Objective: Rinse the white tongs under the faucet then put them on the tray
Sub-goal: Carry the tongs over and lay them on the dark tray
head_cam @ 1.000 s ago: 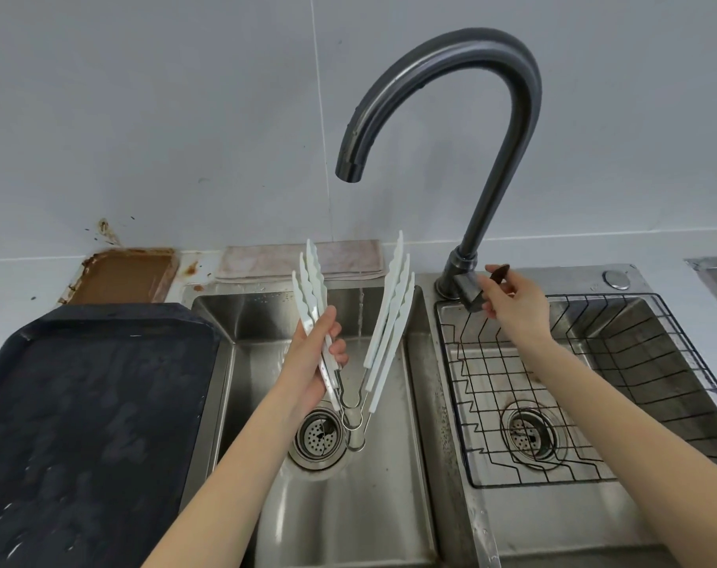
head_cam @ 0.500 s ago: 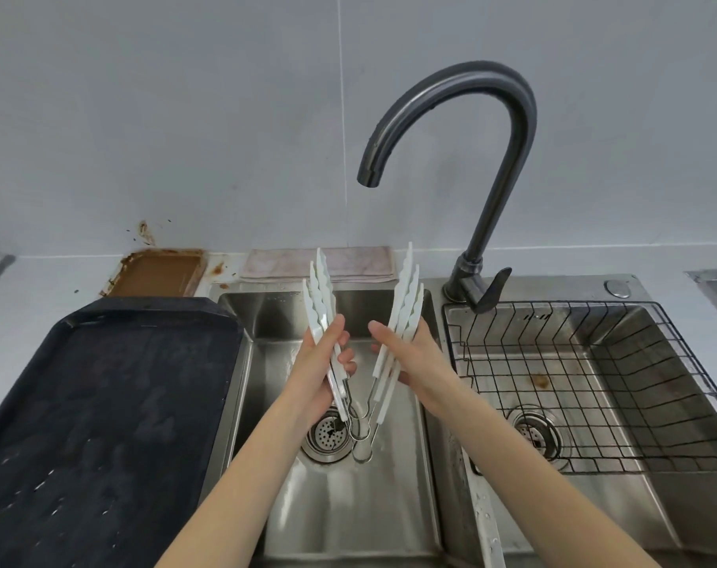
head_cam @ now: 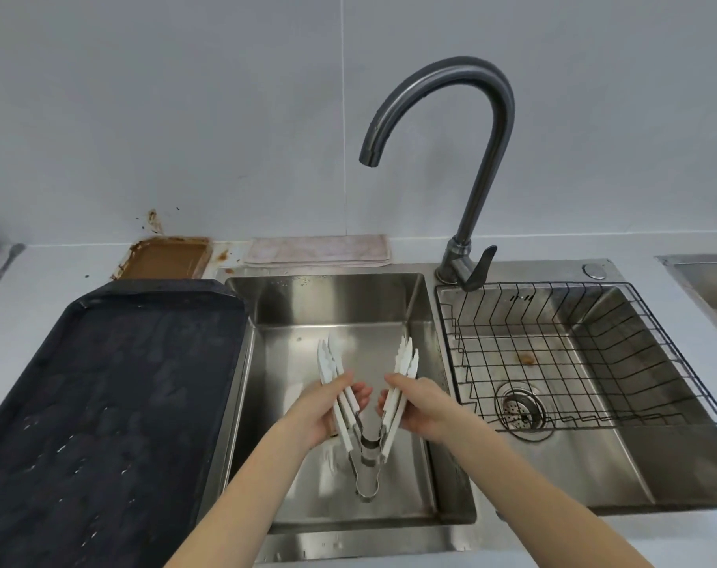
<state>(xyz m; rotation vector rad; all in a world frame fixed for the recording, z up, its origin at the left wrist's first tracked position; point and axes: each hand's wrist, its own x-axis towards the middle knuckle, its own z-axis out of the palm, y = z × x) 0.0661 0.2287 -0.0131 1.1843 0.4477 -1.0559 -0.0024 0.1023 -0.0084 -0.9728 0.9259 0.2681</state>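
White tongs (head_cam: pixel 365 403) — several pairs bunched together, held over the left sink basin (head_cam: pixel 332 305), metal hinge loops pointing down toward the near edge and white tips fanned upward in a V. Left hand (head_cam: pixel 320 407) closed around the left bundle of arms, thumb across the front, fingers curled behind. Right hand (head_cam: pixel 422 407) wrapped likewise around the right bundle, grip firm on both sides, the two hands close but not touching. Faucet (head_cam: pixel 471 166) arched high above, spout aimed down over the left basin, no water seen running; lever handle (head_cam: pixel 482 266) at its base pointing down toward the right basin. Black tray (head_cam: pixel 103 395) lying on the bench just left of the sink, its right rim against the basin edge, surface dotted with wet marks. Right basin fitted with a black wire rack (head_cam: pixel 574 354), a small brown scrap resting on it, drain strainer visible beneath. Behind the sink — a folded pale cloth (head_cam: pixel 316 250) against the wall and a brown-stained dish (head_cam: pixel 168 258) beside it, splatter marks on the wall above.
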